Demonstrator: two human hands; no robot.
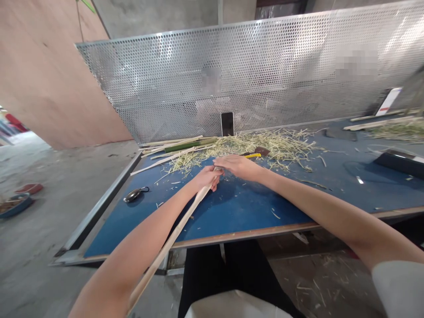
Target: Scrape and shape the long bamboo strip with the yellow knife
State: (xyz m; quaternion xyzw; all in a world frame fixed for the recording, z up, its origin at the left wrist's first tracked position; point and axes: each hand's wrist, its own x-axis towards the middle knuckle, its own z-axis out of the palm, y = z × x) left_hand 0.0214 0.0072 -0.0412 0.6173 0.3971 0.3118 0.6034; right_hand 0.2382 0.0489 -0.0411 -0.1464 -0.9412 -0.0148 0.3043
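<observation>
A long, pale peeled stick slants from beside my left forearm up to both hands over the blue table. My left hand is closed around it near its far end. At the tip, my right hand bends its fingers over the stick, partly hiding the end. Just beyond the right hand lies a yellow-handled tool with a dark brownish flat piece beside it. Thin pale-green shavings are heaped behind the hands.
Pale sticks and a green stalk lie at the back left. A phone leans against the perforated metal screen. A shiny oval object sits left, a dark box-like object right. The table's front edge is close.
</observation>
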